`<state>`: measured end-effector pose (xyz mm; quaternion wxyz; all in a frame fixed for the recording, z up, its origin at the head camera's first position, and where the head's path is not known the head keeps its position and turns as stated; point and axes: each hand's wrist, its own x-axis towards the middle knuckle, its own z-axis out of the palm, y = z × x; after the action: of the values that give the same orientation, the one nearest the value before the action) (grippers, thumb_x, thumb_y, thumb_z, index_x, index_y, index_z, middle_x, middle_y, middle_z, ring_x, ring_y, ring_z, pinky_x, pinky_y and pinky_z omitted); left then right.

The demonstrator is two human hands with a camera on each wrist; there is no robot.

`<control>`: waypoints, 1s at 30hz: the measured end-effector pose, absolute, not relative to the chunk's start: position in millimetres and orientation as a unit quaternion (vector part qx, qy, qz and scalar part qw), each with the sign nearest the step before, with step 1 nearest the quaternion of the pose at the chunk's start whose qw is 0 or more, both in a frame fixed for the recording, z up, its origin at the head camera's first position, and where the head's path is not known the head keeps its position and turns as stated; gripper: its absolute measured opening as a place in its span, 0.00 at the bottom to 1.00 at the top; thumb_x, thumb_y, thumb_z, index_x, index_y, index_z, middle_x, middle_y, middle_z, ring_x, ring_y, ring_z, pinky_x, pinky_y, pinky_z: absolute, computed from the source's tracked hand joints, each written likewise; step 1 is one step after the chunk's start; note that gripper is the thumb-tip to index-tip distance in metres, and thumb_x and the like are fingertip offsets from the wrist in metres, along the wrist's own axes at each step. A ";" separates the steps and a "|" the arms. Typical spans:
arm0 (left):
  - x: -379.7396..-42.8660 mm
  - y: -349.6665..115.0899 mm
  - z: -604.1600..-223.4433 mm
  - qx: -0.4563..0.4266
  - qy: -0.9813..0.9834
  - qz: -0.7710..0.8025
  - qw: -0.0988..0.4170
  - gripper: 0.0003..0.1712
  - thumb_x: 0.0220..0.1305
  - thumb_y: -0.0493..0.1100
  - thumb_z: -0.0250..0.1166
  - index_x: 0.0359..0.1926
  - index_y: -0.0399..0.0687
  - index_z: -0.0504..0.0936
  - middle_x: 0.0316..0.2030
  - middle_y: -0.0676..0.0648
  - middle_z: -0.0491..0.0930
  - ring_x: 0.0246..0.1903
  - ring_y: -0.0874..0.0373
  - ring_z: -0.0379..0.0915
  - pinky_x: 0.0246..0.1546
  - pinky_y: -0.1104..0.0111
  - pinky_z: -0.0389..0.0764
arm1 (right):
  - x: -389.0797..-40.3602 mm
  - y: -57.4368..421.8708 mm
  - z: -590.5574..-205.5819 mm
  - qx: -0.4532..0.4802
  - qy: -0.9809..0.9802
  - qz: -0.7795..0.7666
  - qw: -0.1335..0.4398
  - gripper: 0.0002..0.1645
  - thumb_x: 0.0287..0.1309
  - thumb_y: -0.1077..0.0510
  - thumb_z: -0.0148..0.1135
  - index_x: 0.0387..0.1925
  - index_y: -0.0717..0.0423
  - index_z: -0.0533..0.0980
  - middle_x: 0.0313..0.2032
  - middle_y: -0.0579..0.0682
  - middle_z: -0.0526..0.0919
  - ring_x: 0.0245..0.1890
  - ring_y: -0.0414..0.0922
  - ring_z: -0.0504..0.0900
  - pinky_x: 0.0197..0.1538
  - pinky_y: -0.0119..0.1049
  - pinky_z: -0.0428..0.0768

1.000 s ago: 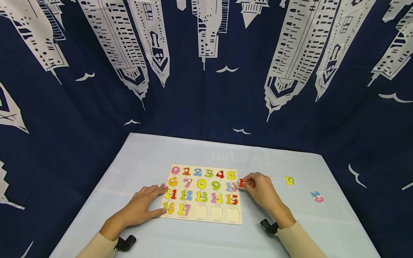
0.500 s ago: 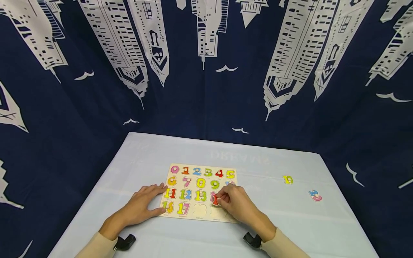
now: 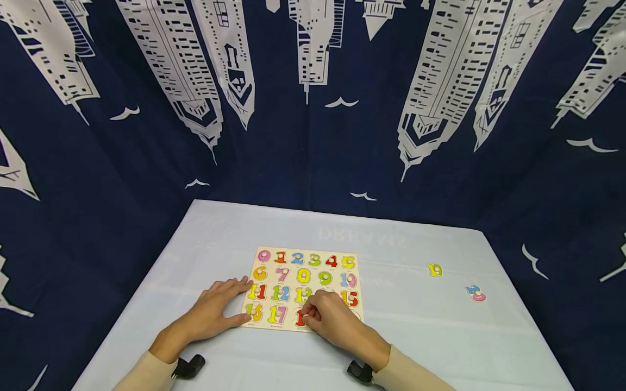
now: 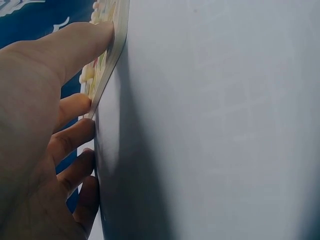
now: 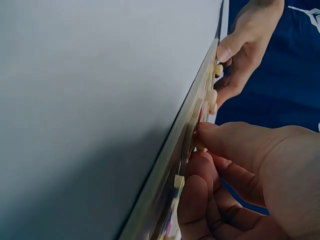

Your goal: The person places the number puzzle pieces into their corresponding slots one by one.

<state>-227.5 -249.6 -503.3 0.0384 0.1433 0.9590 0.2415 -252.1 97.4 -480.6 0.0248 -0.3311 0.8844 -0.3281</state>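
A wooden number puzzle board (image 3: pixel 290 317) lies on the white table, with knobbed number pieces in its rows. My left hand (image 3: pixel 215 307) rests at the board's left edge, thumb and fingers spread; the left wrist view shows the thumb (image 4: pixel 82 42) on the board. Over the bottom row, just right of the pink and yellow 17 (image 3: pixel 277 314), my right hand (image 3: pixel 335 321) pinches a red number piece (image 3: pixel 299 319). Its first digit is a 1; the fingers hide the rest. In the right wrist view, thumb and fingertips meet close over the board. My right hand covers the bottom-right slots.
Right of the board lie two loose pieces: a yellow and green 19 (image 3: pixel 434 270) and a blue and pink 20 (image 3: pixel 475 294). A dark blue cloth (image 3: pixel 274 163) with white building prints hangs behind the table (image 3: pixel 401 326).
My right hand has carried the red number piece from beside the board's right edge leftward and nearer, to the bottom row. My left hand has stayed at the left edge.
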 end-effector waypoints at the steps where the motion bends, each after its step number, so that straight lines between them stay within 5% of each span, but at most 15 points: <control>1: -227.6 -249.6 -503.3 0.143 0.959 0.241 0.039 0.49 0.72 0.69 0.79 0.87 0.59 0.76 0.88 0.46 0.72 0.84 0.35 0.70 0.73 0.34 0.76 | -251.9 95.4 -481.1 -0.330 0.885 -0.327 0.023 0.07 0.68 0.68 0.81 0.36 0.56 0.89 0.32 0.44 0.85 0.31 0.30 0.78 0.37 0.24 0.80; 12: -228.3 -249.5 -503.9 0.141 0.961 0.236 0.041 0.50 0.73 0.70 0.79 0.87 0.59 0.76 0.88 0.46 0.72 0.84 0.36 0.70 0.73 0.35 0.77 | -252.7 88.2 -484.6 -0.321 0.887 -0.331 0.021 0.08 0.69 0.68 0.81 0.36 0.56 0.89 0.32 0.44 0.85 0.32 0.30 0.78 0.37 0.23 0.81; 18: -228.1 -249.9 -506.6 0.142 0.960 0.236 0.039 0.50 0.73 0.70 0.79 0.87 0.59 0.76 0.88 0.46 0.72 0.84 0.35 0.70 0.72 0.36 0.77 | -254.1 99.5 -483.1 -0.309 0.890 -0.333 0.029 0.05 0.70 0.61 0.84 0.39 0.52 0.91 0.34 0.40 0.86 0.33 0.31 0.80 0.39 0.25 0.81; 30: -228.1 -250.0 -505.8 0.144 0.960 0.239 0.036 0.50 0.73 0.70 0.79 0.87 0.59 0.76 0.88 0.46 0.72 0.83 0.36 0.71 0.71 0.39 0.78 | -283.9 184.1 -474.8 -0.237 0.910 -0.334 -0.055 0.09 0.68 0.61 0.86 0.47 0.51 0.93 0.40 0.41 0.92 0.33 0.30 0.81 0.45 0.32 0.88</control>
<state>-228.1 -250.0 -505.8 0.0364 0.1443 0.9595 0.2391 -283.9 184.1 -474.8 -0.0547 -0.2375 0.9104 -0.3343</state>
